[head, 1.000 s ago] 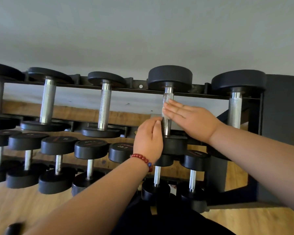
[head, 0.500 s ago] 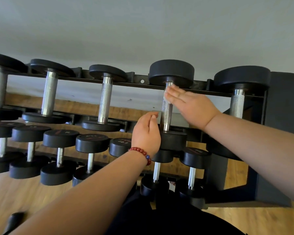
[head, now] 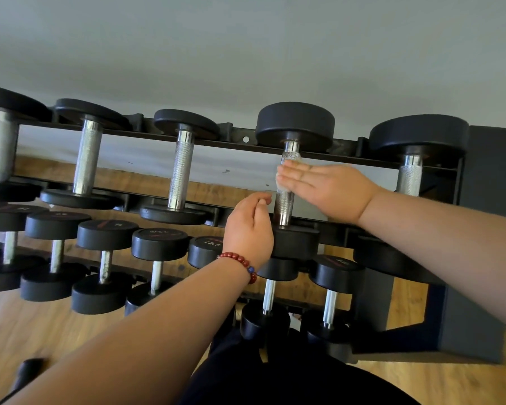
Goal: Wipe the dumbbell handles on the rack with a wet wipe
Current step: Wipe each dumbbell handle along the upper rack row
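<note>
On the top rail of the black rack (head: 240, 141), the fourth dumbbell has a knurled steel handle (head: 284, 204). My right hand (head: 324, 188) lies flat across the upper part of that handle. Its straight fingers press a pale wet wipe (head: 281, 187) against the metal. Most of the wipe is hidden under the fingers. My left hand (head: 250, 229), with a red bead bracelet on the wrist, sits just left of the handle by the dumbbell's near head (head: 297, 242). Its fingers are curled in with the thumb against them, and I see nothing in it.
More dumbbells line the top rail, with handles to the left (head: 181, 171) and to the right (head: 409, 176). Smaller ones (head: 158, 244) fill the lower tiers. The rack's dark end panel (head: 491, 185) stands at the right, over a wooden floor (head: 41, 331).
My right hand slid the wipe up the handle toward the far head, then slightly back down. My left hand's fingers curled in more beside the handle.
</note>
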